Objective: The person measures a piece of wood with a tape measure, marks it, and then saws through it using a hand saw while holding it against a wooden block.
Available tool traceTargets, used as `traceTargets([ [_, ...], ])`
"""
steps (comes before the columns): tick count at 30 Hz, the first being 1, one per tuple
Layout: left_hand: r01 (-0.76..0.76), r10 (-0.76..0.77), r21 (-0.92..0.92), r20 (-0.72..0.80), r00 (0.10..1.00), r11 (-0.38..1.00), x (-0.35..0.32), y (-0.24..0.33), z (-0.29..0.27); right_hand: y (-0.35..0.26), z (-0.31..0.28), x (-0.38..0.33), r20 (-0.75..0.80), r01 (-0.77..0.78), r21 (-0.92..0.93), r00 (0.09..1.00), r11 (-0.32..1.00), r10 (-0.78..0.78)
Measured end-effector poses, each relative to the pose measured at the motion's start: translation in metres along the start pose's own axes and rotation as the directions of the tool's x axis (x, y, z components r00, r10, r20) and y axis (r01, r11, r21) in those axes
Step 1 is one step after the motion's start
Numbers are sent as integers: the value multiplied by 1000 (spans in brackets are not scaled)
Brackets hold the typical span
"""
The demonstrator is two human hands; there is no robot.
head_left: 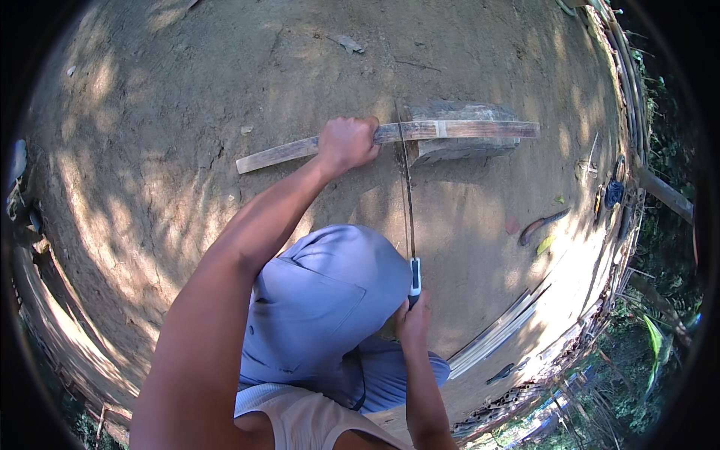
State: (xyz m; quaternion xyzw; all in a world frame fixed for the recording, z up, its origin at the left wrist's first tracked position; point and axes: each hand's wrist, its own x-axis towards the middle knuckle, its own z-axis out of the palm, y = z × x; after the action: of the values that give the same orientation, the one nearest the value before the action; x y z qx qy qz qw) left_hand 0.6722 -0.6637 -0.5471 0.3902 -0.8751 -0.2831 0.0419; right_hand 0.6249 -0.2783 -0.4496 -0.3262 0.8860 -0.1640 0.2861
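Note:
My left hand (349, 142) is closed round a long wooden slat (487, 129), left of its middle. The slat lies crosswise ahead of me, with a pale band partway along its right half. Under that right half is a rough grey block (459, 152) on the ground; the left end extends beyond the block. In my right hand (414, 321), beside my raised knee, is the handle of a handsaw (409, 202). Its thin dark blade, seen nearly edge-on, points away from me and crosses the slat just left of the block. Whether the teeth have cut in, I cannot tell.
Bare earth surrounds me. Pale strips (495, 330) and a small dark object (500, 373) lie at lower right. A brown curved piece (540, 226) and a yellow leaf (545, 244) lie nearer the slat. Poles (634, 97) and plants border the right side.

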Motion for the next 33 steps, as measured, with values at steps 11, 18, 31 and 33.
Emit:
traceTargets([
  [11,-26,26,4,46,999,1000,-5,0,9,-4,26,40,41,-165,-67,985,984,167],
  [18,-30,28,21,93,995,999,9,12,8,-46,18,110,14,-98,-10,995,995,98],
  [31,-19,18,49,19,1000,999,7,6,4,-95,-3,140,44,-19,-67,999,998,22],
  [33,-17,17,22,28,999,1000,1,1,8,-102,1,141,48,6,-49,999,999,-4],
])
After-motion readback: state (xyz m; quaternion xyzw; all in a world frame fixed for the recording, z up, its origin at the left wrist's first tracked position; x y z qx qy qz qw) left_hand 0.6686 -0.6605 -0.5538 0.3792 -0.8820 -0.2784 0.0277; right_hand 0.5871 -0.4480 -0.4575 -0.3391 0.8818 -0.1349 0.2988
